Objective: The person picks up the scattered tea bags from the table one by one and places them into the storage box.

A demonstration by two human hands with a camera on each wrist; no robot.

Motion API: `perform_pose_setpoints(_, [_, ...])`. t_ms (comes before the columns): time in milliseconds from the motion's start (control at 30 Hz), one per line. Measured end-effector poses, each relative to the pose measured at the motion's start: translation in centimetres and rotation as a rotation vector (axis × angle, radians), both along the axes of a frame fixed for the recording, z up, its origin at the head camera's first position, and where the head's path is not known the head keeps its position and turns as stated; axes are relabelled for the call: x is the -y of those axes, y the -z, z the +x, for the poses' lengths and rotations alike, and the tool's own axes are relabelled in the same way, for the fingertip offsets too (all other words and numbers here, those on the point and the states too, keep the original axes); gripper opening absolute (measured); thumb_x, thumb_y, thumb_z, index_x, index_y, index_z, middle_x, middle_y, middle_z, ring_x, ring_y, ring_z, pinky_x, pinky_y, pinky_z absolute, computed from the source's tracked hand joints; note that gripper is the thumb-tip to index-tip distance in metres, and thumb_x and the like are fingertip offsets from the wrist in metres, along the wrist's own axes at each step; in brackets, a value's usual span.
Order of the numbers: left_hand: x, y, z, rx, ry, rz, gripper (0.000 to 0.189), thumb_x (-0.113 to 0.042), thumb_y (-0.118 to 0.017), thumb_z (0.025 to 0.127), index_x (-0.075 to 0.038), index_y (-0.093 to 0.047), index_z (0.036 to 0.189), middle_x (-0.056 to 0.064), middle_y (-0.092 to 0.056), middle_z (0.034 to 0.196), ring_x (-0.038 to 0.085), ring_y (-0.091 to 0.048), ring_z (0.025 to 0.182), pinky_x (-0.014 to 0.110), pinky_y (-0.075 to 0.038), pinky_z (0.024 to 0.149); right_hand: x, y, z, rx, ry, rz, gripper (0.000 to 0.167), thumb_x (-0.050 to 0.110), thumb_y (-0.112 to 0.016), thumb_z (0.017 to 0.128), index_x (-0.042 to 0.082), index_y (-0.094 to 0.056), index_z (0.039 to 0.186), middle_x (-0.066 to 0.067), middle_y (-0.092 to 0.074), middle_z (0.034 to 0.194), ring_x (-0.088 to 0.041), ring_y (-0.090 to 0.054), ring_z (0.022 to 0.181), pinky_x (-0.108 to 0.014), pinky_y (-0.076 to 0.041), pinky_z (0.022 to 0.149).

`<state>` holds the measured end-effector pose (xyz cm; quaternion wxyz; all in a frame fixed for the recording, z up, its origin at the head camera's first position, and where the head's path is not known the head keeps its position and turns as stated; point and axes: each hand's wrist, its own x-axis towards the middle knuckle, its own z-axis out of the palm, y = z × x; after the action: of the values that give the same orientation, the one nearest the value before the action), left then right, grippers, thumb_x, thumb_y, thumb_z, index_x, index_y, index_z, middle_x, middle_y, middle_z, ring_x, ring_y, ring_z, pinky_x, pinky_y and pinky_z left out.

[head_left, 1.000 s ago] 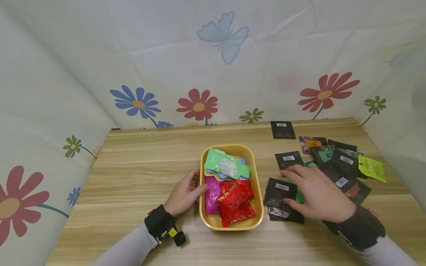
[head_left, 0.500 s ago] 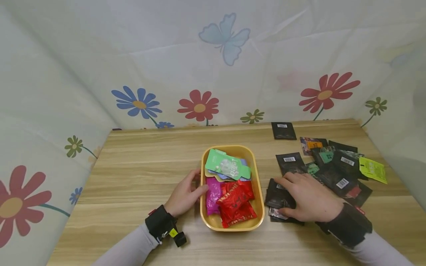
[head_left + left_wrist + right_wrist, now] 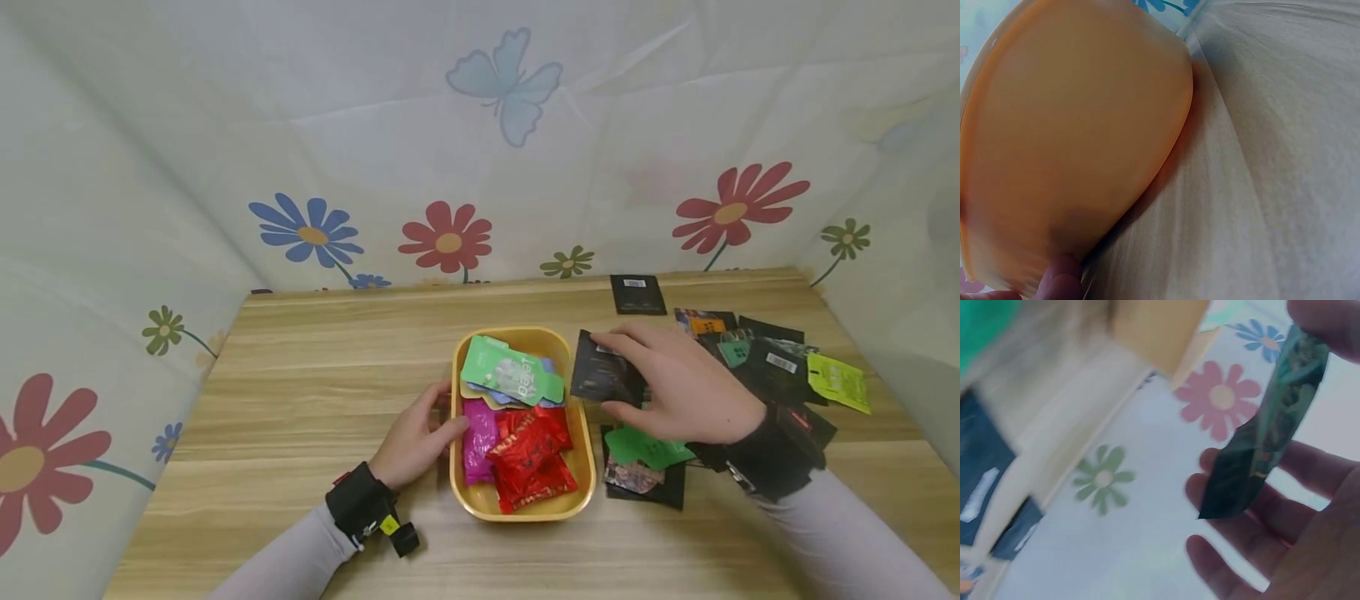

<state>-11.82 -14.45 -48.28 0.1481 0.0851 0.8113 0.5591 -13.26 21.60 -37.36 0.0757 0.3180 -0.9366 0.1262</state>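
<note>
In the head view a yellow plastic bin (image 3: 523,514) holds a green card-like packet (image 3: 498,371), a magenta packet (image 3: 480,442) and red foil packets (image 3: 528,446). My left hand (image 3: 415,442) grips the bin's left side, thumb over the rim; the left wrist view shows fingertips (image 3: 1062,278) against the outer wall. Just right of the bin, my right hand (image 3: 686,387) pinches a flat black packet (image 3: 603,371) between thumb and fingers, raised over the table. The right wrist view shows that packet (image 3: 1266,431) bent, its printed side visible.
Below the right hand lie a green packet (image 3: 645,447) and black packets (image 3: 660,492). More black packets (image 3: 780,375) overlap at the right, beside a lime-yellow packet (image 3: 838,382). One black packet (image 3: 637,294) lies near the back edge. A flower-printed curtain (image 3: 360,125) encloses the wooden table (image 3: 322,367).
My right hand has picked up a black packet from the near pile and carried it up and left to the bin's side, uncovering a green packet. My left hand has stayed put.
</note>
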Motion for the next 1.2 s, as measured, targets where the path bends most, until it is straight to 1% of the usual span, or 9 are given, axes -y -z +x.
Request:
perform_pose_setpoints(100, [0.1, 0.0, 0.0, 0.002, -0.002, 0.001, 0.057, -0.026, -0.067, 0.100, -0.020, -0.045, 0.152, 0.014, -0.060, 0.134, 0.021, -0.075, 0.089, 0.032, -0.065, 0.066, 1.6, -0.5, -1.1, -0.002, -0.090, -0.054, 0.086, 0.044, -0.089, 0.076, 0.014, -0.054, 0.149, -0.005, -0.062, 0.134, -0.022, -0.060, 0.111, -0.046, -0.058, 0.089])
perform_pose_setpoints(233, [0.1, -0.1, 0.0, 0.000, 0.001, 0.003, 0.056, -0.025, -0.067, 0.100, -0.019, -0.045, 0.152, 0.013, -0.060, 0.133, 0.021, -0.075, 0.088, 0.033, -0.065, 0.065, 3.3, -0.9, -2.3, -0.005, -0.188, -0.099, 0.085, 0.042, -0.088, 0.078, 0.015, -0.052, 0.150, -0.006, -0.061, 0.137, -0.023, -0.058, 0.119, -0.048, -0.058, 0.096])
perform_pose_setpoints(333, [0.0, -0.1, -0.1, 0.001, 0.006, 0.005, 0.057, -0.025, -0.066, 0.100, -0.019, -0.045, 0.152, 0.014, -0.060, 0.132, 0.021, -0.075, 0.089, 0.033, -0.065, 0.066, 4.1, -1.0, -3.0, -0.004, -0.217, -0.117, 0.085, 0.041, -0.088, 0.079, 0.015, -0.052, 0.151, -0.007, -0.061, 0.137, -0.025, -0.058, 0.121, -0.050, -0.057, 0.098])
perform_pose_setpoints(433, [0.0, -0.1, -0.1, 0.006, 0.010, 0.010, 0.057, -0.025, -0.066, 0.100, -0.018, -0.044, 0.153, 0.014, -0.060, 0.133, 0.022, -0.075, 0.090, 0.033, -0.065, 0.066, 4.6, -0.9, -3.5, 0.010, -0.214, -0.119, 0.086, 0.041, -0.088, 0.078, 0.015, -0.051, 0.151, -0.007, -0.061, 0.137, -0.025, -0.058, 0.121, -0.050, -0.057, 0.098])
perform_pose_setpoints(533, [0.0, -0.1, -0.1, 0.005, 0.009, 0.014, 0.057, -0.025, -0.066, 0.101, -0.018, -0.044, 0.153, 0.014, -0.059, 0.132, 0.022, -0.075, 0.092, 0.033, -0.065, 0.066, 4.6, -0.3, -3.8, 0.056, -0.195, -0.082, 0.095, 0.047, -0.088, 0.077, 0.015, -0.046, 0.156, -0.009, -0.055, 0.148, -0.029, -0.055, 0.131, -0.054, -0.054, 0.106])
perform_pose_setpoints(700, [0.0, 0.0, 0.0, -0.004, 0.006, 0.012, 0.058, -0.023, -0.066, 0.100, -0.017, -0.044, 0.153, 0.014, -0.060, 0.131, 0.022, -0.075, 0.092, 0.033, -0.065, 0.066, 3.1, 1.1, -4.3, 0.118, -0.131, -0.037, 0.107, 0.057, -0.084, 0.079, 0.015, -0.033, 0.163, -0.013, -0.037, 0.166, -0.036, -0.039, 0.149, -0.063, -0.041, 0.117])
perform_pose_setpoints(867, [-0.1, -0.2, 0.0, -0.001, 0.003, 0.014, 0.058, -0.023, -0.066, 0.100, -0.017, -0.044, 0.153, 0.014, -0.060, 0.132, 0.022, -0.075, 0.091, 0.034, -0.065, 0.066, 0.0, 2.1, -4.4, 0.107, -0.027, -0.047, 0.099, 0.049, -0.084, 0.082, 0.012, -0.037, 0.160, -0.015, -0.040, 0.163, -0.038, -0.042, 0.146, -0.067, -0.043, 0.114])
perform_pose_setpoints(1000, [-0.1, -0.3, 0.0, -0.001, -0.002, 0.014, 0.058, -0.023, -0.066, 0.100, -0.018, -0.044, 0.153, 0.014, -0.060, 0.133, 0.022, -0.075, 0.091, 0.034, -0.065, 0.066, -2.4, 3.0, -4.4, 0.134, 0.061, -0.022, 0.094, 0.044, -0.085, 0.082, 0.009, -0.041, 0.158, -0.016, -0.043, 0.160, -0.039, -0.044, 0.144, -0.067, -0.044, 0.112])
perform_pose_setpoints(1200, [0.0, -0.2, 0.0, 0.001, 0.000, 0.008, 0.058, -0.025, -0.066, 0.100, -0.019, -0.043, 0.154, 0.014, -0.060, 0.134, 0.022, -0.075, 0.093, 0.033, -0.065, 0.067, -5.4, 4.8, -4.3, 0.188, 0.111, 0.042, 0.090, 0.038, -0.085, 0.082, 0.004, -0.044, 0.154, -0.022, -0.046, 0.156, -0.045, -0.046, 0.141, -0.070, -0.043, 0.110])
